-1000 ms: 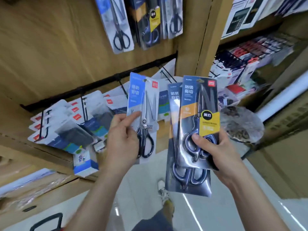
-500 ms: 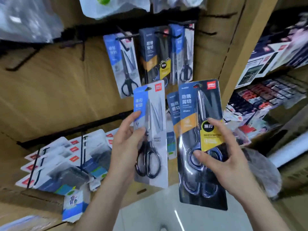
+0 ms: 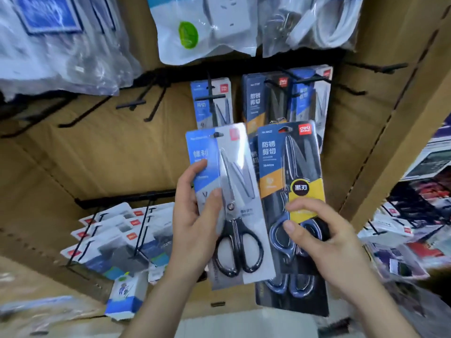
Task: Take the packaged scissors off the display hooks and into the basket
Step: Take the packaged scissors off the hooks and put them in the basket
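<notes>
Left hand (image 3: pixel 192 220) pinches the pale scissors pack (image 3: pixel 240 191); right hand (image 3: pixel 324 242) grips dark packs (image 3: pixel 297 162).

Lighting is bright, diffuse and even; soft shadow lies under the hanging bags (image 3: pixel 61 45). Glare whitens the clear blister of the scissors pack (image 3: pixel 244 167) in my left hand (image 3: pixel 192 223). Motion blur smears the frame edges, worst over the shelf goods (image 3: pixel 402 252) at right, and wide-angle distortion tilts the shelf upright (image 3: pixel 395 132).
</notes>
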The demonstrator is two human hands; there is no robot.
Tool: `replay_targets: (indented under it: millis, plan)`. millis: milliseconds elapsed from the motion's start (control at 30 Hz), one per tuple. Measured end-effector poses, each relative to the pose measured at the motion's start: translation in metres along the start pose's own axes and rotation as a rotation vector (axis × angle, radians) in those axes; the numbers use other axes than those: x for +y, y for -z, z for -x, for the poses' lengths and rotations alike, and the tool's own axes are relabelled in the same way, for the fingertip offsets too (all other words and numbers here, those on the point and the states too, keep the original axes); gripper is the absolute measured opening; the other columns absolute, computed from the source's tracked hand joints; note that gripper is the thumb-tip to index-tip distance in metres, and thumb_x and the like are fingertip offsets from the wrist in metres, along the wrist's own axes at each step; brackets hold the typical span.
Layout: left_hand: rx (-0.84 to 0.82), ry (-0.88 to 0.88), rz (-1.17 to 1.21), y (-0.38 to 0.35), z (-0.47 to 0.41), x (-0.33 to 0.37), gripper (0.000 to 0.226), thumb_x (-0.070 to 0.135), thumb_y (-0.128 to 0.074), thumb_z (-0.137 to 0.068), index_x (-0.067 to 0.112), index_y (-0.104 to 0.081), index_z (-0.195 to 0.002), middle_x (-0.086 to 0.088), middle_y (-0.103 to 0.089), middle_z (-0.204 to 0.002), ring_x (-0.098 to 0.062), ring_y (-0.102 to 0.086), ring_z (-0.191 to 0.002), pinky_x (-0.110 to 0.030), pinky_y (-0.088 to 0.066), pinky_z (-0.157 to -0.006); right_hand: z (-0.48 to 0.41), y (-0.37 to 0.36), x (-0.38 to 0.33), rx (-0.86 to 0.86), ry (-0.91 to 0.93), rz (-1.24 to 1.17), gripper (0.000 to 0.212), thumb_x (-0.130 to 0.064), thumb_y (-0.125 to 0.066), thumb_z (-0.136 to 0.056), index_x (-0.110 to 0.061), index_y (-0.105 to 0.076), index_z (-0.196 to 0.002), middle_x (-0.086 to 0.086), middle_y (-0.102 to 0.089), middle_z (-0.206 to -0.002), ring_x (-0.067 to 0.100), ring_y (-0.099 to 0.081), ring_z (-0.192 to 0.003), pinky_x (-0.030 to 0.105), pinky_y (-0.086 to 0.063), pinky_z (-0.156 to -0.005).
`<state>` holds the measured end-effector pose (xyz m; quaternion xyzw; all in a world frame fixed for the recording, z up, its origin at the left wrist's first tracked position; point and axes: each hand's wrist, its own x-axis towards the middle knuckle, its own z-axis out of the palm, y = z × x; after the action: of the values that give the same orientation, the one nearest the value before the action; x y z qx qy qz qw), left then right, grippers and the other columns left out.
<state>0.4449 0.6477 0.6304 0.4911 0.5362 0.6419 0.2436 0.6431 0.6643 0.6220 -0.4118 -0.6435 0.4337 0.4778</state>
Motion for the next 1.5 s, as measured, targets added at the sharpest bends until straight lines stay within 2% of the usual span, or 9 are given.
replay_targets:
  millis: [67,267,567,733,1033,1133,1267,1400,1500]
  plan:
    - [0.014,-0.024,-0.039,-0.004,-0.002,0.002,0.043,0.026,-0.058,-0.098,0.046,-0.046,-0.134,-0.031,-0.054,-0.125,-0.056,-0.049,-0.11,-0.062,-0.044,-0.098,-0.011,0.004,0.001,-0.041,0.027,-0.024,0.014,-0.029,-0.068,-0.077,-0.038,-0.067,-0.089,-0.023,-0.069,-0.097,-0.009,-0.06,-0.099,0.0,-0.036,-0.083]
    - [0.031,-0.088,0.063,-0.014,-0.004,0.005,0.063,0.008,-0.055,-0.099,0.046,-0.032,-0.143,-0.004,-0.073,-0.091,-0.01,-0.066,-0.078,-0.024,-0.053,-0.073,-0.03,0.014,0.01,-0.132,0.05,-0.073,0.012,-0.031,-0.071,-0.076,-0.039,-0.068,-0.085,-0.022,-0.069,-0.096,-0.006,-0.061,-0.097,0.002,-0.038,-0.083]
    - [0.105,-0.123,-0.023,-0.019,-0.012,0.007,0.063,0.013,-0.059,-0.092,0.051,-0.041,-0.141,-0.002,-0.052,-0.147,-0.027,-0.053,-0.131,-0.056,-0.043,-0.107,-0.04,0.03,0.016,-0.167,0.02,-0.045,0.018,-0.04,-0.074,-0.071,-0.04,-0.07,-0.088,-0.017,-0.069,-0.1,-0.001,-0.061,-0.103,0.004,-0.039,-0.084]
    - [0.133,-0.135,-0.148,-0.022,-0.025,0.011,0.065,-0.002,-0.056,-0.096,0.038,-0.034,-0.142,0.029,-0.037,-0.147,0.012,-0.03,-0.14,-0.015,-0.026,-0.116,-0.044,0.03,0.017,-0.18,0.064,-0.023,0.027,-0.016,-0.075,-0.083,-0.04,-0.069,-0.09,-0.016,-0.069,-0.1,0.001,-0.062,-0.103,0.004,-0.039,-0.085]
    - [0.093,-0.018,-0.374,-0.017,-0.049,0.013,0.065,0.01,-0.05,-0.102,0.032,-0.022,-0.156,0.026,-0.028,-0.153,0.029,-0.037,-0.116,0.007,-0.027,-0.096,-0.047,0.029,0.009,-0.186,0.088,-0.032,0.059,-0.024,-0.074,-0.08,-0.052,-0.05,-0.127,-0.032,-0.058,-0.123,-0.01,-0.052,-0.117,0.006,-0.037,-0.096]
    - [0.047,0.078,-0.286,-0.015,-0.054,0.015,0.073,0.003,-0.049,-0.098,0.049,-0.026,-0.15,0.024,-0.037,-0.151,0.001,-0.057,-0.065,-0.02,-0.05,-0.064,-0.048,0.031,0.012,-0.151,0.014,-0.071,0.092,-0.024,-0.079,-0.074,-0.056,-0.026,-0.142,-0.027,-0.061,-0.121,-0.011,-0.055,-0.112,0.003,-0.038,-0.091]
    - [0.035,0.137,-0.195,-0.005,-0.045,0.008,0.08,-0.005,-0.062,-0.09,0.06,-0.042,-0.132,0.002,-0.067,-0.101,-0.025,-0.057,-0.074,-0.05,-0.056,-0.075,-0.051,0.035,0.022,-0.116,-0.05,-0.098,0.102,-0.04,-0.081,-0.063,-0.056,-0.024,-0.145,-0.023,-0.061,-0.129,0.0,-0.053,-0.125,0.037,-0.039,-0.112]
    - [0.154,0.124,-0.336,-0.005,-0.066,-0.008,0.078,0.0,-0.072,-0.086,0.048,-0.045,-0.14,0.011,-0.064,-0.087,-0.015,-0.068,-0.064,-0.028,-0.061,-0.067,-0.053,0.042,0.031,-0.108,-0.113,-0.119,0.087,-0.038,-0.082,-0.065,-0.046,-0.041,-0.141,-0.014,-0.068,-0.122,0.014,-0.059,-0.122,0.052,-0.043,-0.108]
    - [0.166,0.105,-0.491,-0.006,-0.098,-0.02,0.078,0.009,-0.075,-0.086,0.051,-0.041,-0.142,0.01,-0.069,-0.087,-0.032,-0.069,-0.074,-0.04,-0.061,-0.071,-0.054,0.044,0.035,-0.108,-0.137,-0.191,0.066,-0.03,-0.086,-0.069,-0.045,-0.057,-0.126,-0.001,-0.072,-0.115,0.025,-0.066,-0.112,0.059,-0.048,-0.1]
